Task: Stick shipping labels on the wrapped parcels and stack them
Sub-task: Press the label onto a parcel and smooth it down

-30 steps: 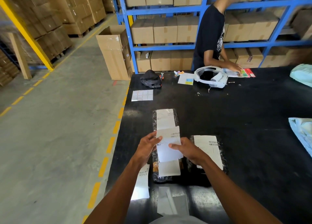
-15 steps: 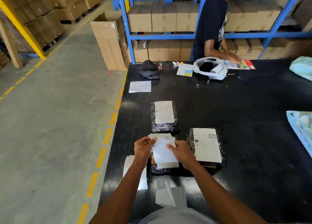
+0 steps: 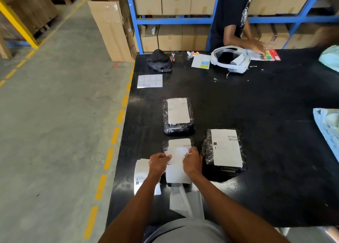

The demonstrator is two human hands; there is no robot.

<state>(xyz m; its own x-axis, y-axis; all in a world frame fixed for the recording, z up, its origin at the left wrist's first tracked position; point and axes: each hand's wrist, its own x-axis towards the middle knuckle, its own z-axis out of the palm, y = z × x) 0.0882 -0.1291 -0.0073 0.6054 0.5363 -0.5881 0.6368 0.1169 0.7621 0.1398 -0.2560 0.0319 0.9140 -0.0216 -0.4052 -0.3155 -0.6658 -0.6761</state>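
Both of your hands are grasping the white sheet [image 3: 176, 172]: the left hand [image 3: 158, 163] pinches its upper left corner and the right hand [image 3: 192, 163] its upper right, fingers curled, directly above the near parcel [image 3: 165, 145]. I cannot tell whether you are holding the sticky label itself or its backing. The risk is a crooked or creased label. If one corner lands on the slick, wrinkled wrap first, the sheet could skew, trap a fold across the barcode, or overlap print already on that parcel. A loose edge might also catch the label pile [image 3: 142, 173] just left of the parcel. Two labelled parcels lie apart from it, one beyond [image 3: 178, 116] and one to its right [image 3: 224, 149], not yet stacked with it.
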